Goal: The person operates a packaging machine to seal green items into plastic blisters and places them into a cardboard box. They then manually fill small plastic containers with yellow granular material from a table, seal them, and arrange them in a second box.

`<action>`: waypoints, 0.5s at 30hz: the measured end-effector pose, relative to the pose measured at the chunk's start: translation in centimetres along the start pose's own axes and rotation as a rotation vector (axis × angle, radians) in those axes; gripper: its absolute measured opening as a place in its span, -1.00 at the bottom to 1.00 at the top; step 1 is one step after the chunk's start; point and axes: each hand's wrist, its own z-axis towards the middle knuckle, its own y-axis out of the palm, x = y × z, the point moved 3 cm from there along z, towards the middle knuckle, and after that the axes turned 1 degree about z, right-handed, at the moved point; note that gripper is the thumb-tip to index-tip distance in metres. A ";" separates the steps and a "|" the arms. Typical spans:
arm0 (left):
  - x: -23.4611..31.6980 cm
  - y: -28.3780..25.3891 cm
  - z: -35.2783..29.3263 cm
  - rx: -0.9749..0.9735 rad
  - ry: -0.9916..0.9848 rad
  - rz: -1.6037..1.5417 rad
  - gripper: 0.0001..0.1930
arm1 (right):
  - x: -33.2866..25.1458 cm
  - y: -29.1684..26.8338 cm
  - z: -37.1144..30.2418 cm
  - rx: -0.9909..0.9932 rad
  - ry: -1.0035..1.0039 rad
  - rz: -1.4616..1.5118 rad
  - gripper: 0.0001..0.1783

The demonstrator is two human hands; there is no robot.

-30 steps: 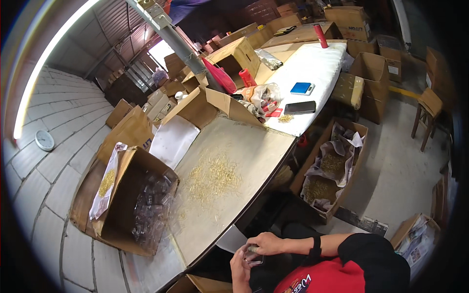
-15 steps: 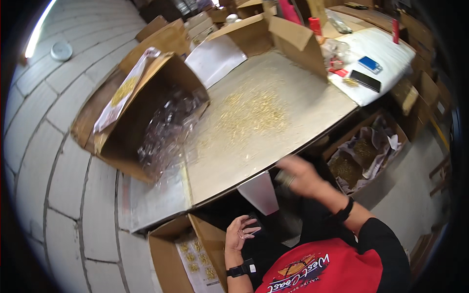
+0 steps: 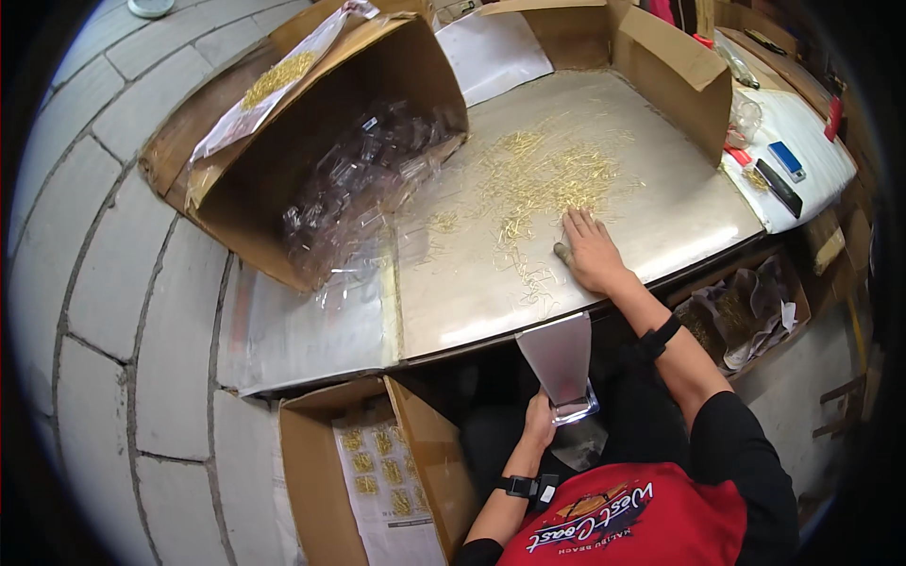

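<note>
On the grey metal worktop the right hand lies fingers spread over loose thin gold pins, while the left hand grips a clear plastic pouch under the steel chute; a careless sweep could scatter pins past it

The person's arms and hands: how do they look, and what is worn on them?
Both hands are bare, with no gloves. The left hand has a black watch-like band on its wrist. The right hand has a plain black band on its wrist. The forearms are uncovered; short black sleeves begin near the elbows, next to a red front with white lettering.
</note>
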 end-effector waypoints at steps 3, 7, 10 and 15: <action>0.7 0.3 -0.7 0.020 0.030 -0.020 -0.49 | -1.8 -0.4 -1.1 -0.120 -0.127 0.079 -0.38; 0.5 0.3 -0.6 0.046 0.049 0.011 -0.50 | -0.4 -1.6 -1.7 0.053 -0.078 0.059 -0.44; -0.1 0.8 -0.4 0.068 0.061 -0.037 -0.50 | -2.0 -1.6 -4.1 -0.018 -0.233 0.114 -0.51; 1.2 2.0 -2.4 0.065 0.041 -0.046 -0.45 | 0.7 -4.8 -4.2 0.095 0.006 0.627 -0.59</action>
